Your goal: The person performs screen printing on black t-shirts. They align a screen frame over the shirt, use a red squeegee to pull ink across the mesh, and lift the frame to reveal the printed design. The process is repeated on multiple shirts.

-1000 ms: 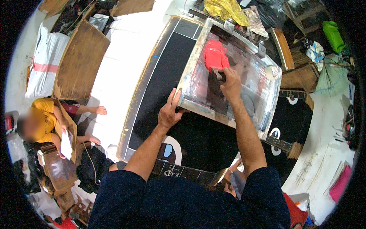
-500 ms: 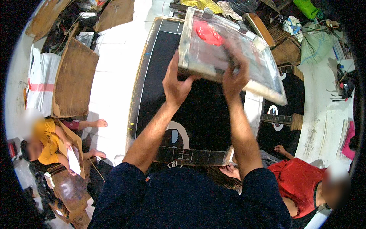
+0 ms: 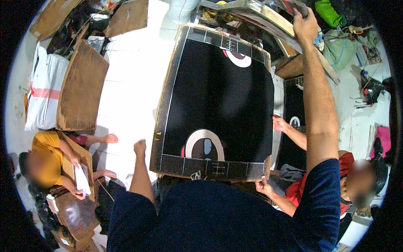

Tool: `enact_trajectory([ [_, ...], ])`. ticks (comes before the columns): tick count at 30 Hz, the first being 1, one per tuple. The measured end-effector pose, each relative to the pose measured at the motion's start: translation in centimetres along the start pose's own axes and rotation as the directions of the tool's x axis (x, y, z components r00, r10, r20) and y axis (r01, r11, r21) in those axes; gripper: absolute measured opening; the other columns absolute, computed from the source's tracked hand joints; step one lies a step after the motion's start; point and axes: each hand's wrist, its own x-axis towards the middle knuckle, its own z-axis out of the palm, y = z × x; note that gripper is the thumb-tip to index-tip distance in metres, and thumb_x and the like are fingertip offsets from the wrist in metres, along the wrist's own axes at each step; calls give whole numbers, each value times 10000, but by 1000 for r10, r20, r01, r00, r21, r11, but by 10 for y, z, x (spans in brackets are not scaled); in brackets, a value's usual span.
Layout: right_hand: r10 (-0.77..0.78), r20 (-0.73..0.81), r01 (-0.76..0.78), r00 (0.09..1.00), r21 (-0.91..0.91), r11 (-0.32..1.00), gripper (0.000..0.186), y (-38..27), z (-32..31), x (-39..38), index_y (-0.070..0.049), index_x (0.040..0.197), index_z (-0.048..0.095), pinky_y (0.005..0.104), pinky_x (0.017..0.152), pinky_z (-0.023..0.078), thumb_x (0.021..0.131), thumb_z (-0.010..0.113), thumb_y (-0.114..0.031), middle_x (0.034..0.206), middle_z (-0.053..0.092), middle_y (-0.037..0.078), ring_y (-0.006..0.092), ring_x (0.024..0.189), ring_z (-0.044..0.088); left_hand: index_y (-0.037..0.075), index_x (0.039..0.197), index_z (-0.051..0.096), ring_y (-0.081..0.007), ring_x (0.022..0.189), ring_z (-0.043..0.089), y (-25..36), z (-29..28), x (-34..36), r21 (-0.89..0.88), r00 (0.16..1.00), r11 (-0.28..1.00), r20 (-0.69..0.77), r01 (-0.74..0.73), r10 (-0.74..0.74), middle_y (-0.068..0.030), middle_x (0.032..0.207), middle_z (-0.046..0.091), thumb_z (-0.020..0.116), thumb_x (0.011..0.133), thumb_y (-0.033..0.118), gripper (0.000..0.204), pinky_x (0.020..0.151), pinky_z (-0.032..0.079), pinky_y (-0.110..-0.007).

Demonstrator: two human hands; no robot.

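A board [image 3: 158,126] lies in front of me, covered with black fabric [image 3: 222,101] printed with large cartoon eyes. The screen-printing frame [image 3: 268,21] is raised and tilted beyond the board's far right corner. My right hand [image 3: 305,27] is stretched far forward to its upper side, fingers closed round a dark bar [image 3: 300,9] that looks like a squeegee; its far part is cut off. To the left of the board hangs my left hand [image 3: 140,147], apart from it, fingers folded with nothing visible in them.
At right, a co-worker in red has one hand [image 3: 264,187] at the board's near corner and another hand [image 3: 278,123] by its right edge. A second black panel [image 3: 294,105] lies beyond. Someone in yellow [image 3: 48,145] sits left, near a brown panel [image 3: 82,88].
The frame has gone from above the board to the far right, uncovering the printed fabric. My left hand has let go of it and dropped back left; my right hand has reached forward and right.
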Motion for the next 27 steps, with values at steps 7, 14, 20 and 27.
enact_trajectory([
  [7, 37, 19, -33, 999, -165, 986, 479, 25, 11, 45, -197, 1290, 710, 419, 988, 528, 906, 710, -485, 1231, 740, 137, 331, 1133, 705, 68, 1260, 750, -166, 930, 706, -140, 74, -150, -562, 978, 813, 202, 152, -43, -63, 1074, 788, 710, 999, 344, 382, 840, 543, -320],
  [14, 30, 104, -15, 994, -147, 989, 654, 77, 35, 93, -106, 1361, 683, 425, 1056, 468, 897, 726, -564, 1334, 697, 146, 337, 1227, 645, 168, 1349, 709, -278, 1124, 700, -122, 68, -150, -284, 999, 959, 50, 10, 4, -86, 1230, 754, 684, 1003, 365, 398, 1046, 494, -414],
  [20, 38, 134, -2, 990, -256, 967, 750, 116, 43, 126, -128, 1456, 606, 497, 1113, 438, 901, 689, -627, 1425, 627, 169, 366, 1289, 599, 104, 1216, 729, -346, 1051, 704, -99, 53, -171, 77, 908, 995, -409, -67, 93, -143, 1084, 748, 721, 962, 229, 283, 904, 555, -452],
  [27, -43, -28, 30, 999, -352, 935, 677, 143, 65, 146, -194, 1380, 680, 472, 1026, 489, 896, 670, -667, 1302, 712, 132, 334, 1160, 675, 43, 1024, 791, -390, 862, 742, -94, 24, -144, -165, 930, 971, -299, 171, -214, -204, 950, 767, 742, 910, 164, 174, 775, 588, -449],
])
